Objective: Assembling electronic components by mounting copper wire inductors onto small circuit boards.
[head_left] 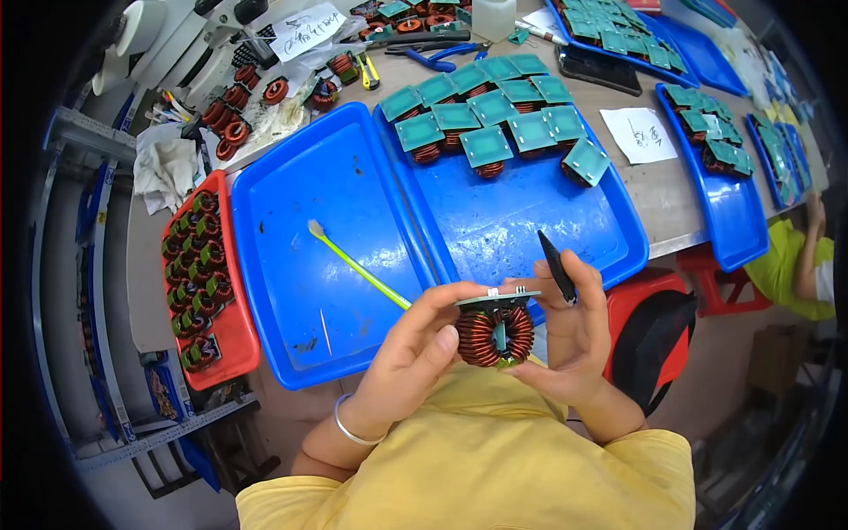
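Observation:
In front of my chest I hold a toroidal coil, wound with copper-coloured wire, with a green circuit board seen edge-on along its top. My left hand is closed on the coil's left side, thumb and fingers at the board's edge. My right hand has its thumb at the lower right of the coil. Between its raised fingers sits a slim black pointed tool, tip up; its exact kind I cannot tell. Beyond my left hand, a lime-green brush lies in the left blue tray.
The right blue tray carries rows of coils under green boards. A red tray of bare coils stands at left. Blue-handled pliers and a yellow cutter lie behind. Another person's arm shows at far right.

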Motion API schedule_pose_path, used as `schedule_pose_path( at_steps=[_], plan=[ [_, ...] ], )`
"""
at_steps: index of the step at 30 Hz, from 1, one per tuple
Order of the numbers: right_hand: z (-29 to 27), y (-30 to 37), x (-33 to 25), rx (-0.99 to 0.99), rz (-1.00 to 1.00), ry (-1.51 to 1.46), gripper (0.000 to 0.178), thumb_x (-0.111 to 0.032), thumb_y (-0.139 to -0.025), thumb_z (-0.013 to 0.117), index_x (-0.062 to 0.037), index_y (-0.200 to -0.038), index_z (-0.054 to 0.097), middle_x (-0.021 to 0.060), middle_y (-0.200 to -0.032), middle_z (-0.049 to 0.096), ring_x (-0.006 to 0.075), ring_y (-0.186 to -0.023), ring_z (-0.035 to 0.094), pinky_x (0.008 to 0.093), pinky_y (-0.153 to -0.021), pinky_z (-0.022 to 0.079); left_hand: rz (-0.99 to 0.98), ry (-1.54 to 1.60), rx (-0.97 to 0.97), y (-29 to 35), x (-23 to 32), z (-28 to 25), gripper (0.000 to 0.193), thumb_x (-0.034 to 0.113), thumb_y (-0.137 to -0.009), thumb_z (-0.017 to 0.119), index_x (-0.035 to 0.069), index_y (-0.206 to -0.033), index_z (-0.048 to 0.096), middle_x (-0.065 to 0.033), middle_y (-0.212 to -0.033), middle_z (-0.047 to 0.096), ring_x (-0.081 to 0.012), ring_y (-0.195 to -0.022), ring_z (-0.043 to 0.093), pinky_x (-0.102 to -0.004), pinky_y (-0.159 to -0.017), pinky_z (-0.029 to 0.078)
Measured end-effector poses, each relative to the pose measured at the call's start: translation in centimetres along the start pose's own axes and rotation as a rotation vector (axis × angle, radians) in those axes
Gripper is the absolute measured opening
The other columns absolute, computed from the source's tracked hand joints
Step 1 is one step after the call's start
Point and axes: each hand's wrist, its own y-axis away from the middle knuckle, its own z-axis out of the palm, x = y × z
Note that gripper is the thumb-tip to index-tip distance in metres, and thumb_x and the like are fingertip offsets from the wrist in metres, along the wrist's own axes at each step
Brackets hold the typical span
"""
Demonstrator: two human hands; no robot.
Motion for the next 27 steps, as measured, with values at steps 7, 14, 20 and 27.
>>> schedule_pose_path(
  at_steps=[7, 14, 20, 27],
  plan=[
    [0.4, -0.2, -1.2, 0.004, -0.004, -0.092, 0.096, 0.000, -0.056, 0.080, 0.0027, -0.132, 0.023, 0.0148, -0.122, 0.033, 0.0285, -0.103, 0.054, 0.0402, -0.090, 0.041, 0.269, -0.510, -0.010, 0.1, 0.6, -0.6, 0.059, 0.007, -0.067, 0.074, 0.001, -0.119, 0.044, -0.0106, -0.118, 0.040, -0.0217, -0.114, 0.041, -0.0348, -0.096, 0.037],
    [0.6, -0.2, -1.6, -0.009, -0.031, -0.034, 0.097, -0.002, -0.056, 0.081, 0.0033, -0.132, 0.022, 0.0153, -0.122, 0.033, 0.0293, -0.100, 0.056, 0.0396, -0.089, 0.041, 0.288, -0.608, -0.025, 0.1, 1.2, -0.3, 0.069, 0.002, -0.061, 0.078, 0.000, -0.120, 0.043, -0.0100, -0.113, 0.043, -0.0214, -0.109, 0.044, -0.0346, -0.094, 0.038],
    [0.8, -0.4, -2.0, 0.015, -0.022, -0.063, 0.098, -0.004, -0.055, 0.082, 0.0037, -0.132, 0.022, 0.0158, -0.121, 0.034, 0.0281, -0.098, 0.058, 0.0366, -0.087, 0.042, 0.330, -0.677, -0.026, 0.2, 1.3, -0.3, 0.080, 0.009, -0.052, 0.084, -0.001, -0.119, 0.041, -0.0124, -0.107, 0.047, -0.0248, -0.105, 0.049, -0.0360, -0.090, 0.040],
    [0.9, -0.5, -2.2, 0.021, -0.033, -0.006, 0.098, -0.010, -0.054, 0.084, 0.0052, -0.131, 0.024, 0.0162, -0.120, 0.035, 0.0260, -0.093, 0.059, 0.0328, -0.083, 0.043, 0.319, -0.915, -0.055, 0.2, 1.9, -0.3, 0.083, 0.017, -0.053, 0.085, -0.003, -0.120, 0.042, -0.0122, -0.108, 0.047, -0.0244, -0.106, 0.048, -0.0348, -0.091, 0.038]
  ],
)
